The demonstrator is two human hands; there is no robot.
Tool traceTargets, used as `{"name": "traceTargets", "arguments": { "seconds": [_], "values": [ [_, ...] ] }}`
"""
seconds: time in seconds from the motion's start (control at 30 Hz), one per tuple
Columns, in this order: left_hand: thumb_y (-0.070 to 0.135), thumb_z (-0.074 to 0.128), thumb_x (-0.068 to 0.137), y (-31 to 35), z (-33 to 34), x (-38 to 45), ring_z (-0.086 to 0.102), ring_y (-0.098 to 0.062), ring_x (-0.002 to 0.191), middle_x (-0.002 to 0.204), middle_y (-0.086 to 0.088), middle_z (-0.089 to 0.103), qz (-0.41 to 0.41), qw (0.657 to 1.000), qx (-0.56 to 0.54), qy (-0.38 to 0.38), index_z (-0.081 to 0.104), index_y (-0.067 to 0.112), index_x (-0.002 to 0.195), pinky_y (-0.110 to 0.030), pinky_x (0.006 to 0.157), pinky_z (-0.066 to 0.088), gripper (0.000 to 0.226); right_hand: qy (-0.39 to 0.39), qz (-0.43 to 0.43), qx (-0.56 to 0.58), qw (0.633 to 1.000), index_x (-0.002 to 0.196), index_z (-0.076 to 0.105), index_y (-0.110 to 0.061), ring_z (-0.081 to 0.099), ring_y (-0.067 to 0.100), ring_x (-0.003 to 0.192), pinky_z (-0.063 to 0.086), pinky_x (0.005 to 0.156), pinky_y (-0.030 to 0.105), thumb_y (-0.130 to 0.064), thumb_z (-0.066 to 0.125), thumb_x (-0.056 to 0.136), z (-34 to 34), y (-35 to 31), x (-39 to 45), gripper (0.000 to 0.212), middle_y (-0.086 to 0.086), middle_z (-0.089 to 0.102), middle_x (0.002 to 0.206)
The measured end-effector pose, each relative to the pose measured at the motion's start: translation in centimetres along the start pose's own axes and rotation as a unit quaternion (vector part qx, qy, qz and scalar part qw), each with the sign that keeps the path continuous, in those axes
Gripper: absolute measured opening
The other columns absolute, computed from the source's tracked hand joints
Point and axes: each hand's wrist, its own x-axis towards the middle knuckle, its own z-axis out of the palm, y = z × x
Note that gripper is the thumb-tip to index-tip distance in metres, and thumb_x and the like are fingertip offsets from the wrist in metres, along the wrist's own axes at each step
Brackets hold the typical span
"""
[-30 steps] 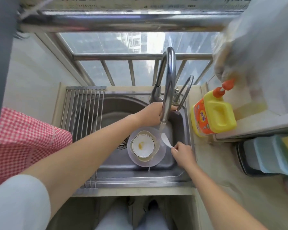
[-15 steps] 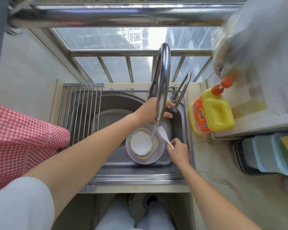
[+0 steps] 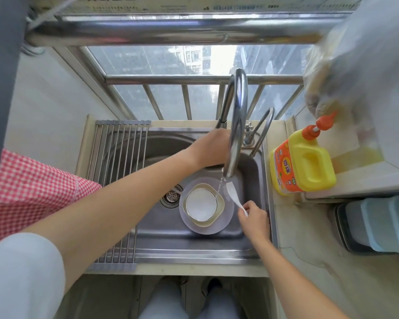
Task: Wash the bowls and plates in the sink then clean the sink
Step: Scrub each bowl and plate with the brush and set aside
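A steel sink (image 3: pixel 194 252) holds a stack: a lavender plate (image 3: pixel 207 230), a cream bowl (image 3: pixel 221 204) on it and a white bowl (image 3: pixel 200 204) inside that. My left hand (image 3: pixel 207 148) is at the curved faucet (image 3: pixel 238 116), its fingers hidden behind the spout. A thin stream of water (image 3: pixel 219 185) falls from the spout onto the white bowl's rim. My right hand (image 3: pixel 253 217) pinches the handle of a white brush (image 3: pixel 229 189), whose head lies beside the stream over the stack's right edge.
A drain strainer (image 3: pixel 171 196) sits left of the stack. A roll-up drying rack (image 3: pixel 118 153) covers the sink's left part. A yellow detergent bottle (image 3: pixel 304 162) stands on the counter at right, with stacked plastic containers (image 3: pixel 378 224) in front of it. A second small tap (image 3: pixel 260 132) rises beside the faucet.
My left hand slid back along the faucet toward its base. Water now runs from the spout. The yellow stain seen in the white bowl is gone. The brush head sits nearer the stream.
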Motion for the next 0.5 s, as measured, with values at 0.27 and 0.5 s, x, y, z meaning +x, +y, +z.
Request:
{"name": "traceTargets", "arguments": {
  "seconds": [0.27,0.5],
  "values": [
    [0.002,0.051,0.088,-1.6,4.5,-13.1,0.058,-0.018,0.085,0.091,-0.001,0.064,-0.316,0.897,-0.216,0.223,0.063,0.014,0.092,-0.036,0.079,0.048,0.017,-0.01,0.017,0.021,1.0,0.094,0.062,-0.02,0.061,0.017,0.069,0.046,0.052,0.029,-0.028,0.058,0.097,0.8,-0.5,-0.8,0.01,-0.001,0.064,0.078],
    [0.013,0.062,0.081,-2.7,16.3,-17.9,0.068,-0.024,0.097,0.098,-0.007,0.075,-0.565,0.731,-0.376,-0.065,0.069,0.02,0.089,-0.036,0.092,0.055,0.013,0.004,0.031,-0.007,1.0,0.096,0.059,-0.023,0.057,0.015,0.072,0.036,0.053,0.026,-0.03,0.058,0.096,2.2,-1.7,-2.0,0.008,-0.001,0.065,0.083]
  ]
}}
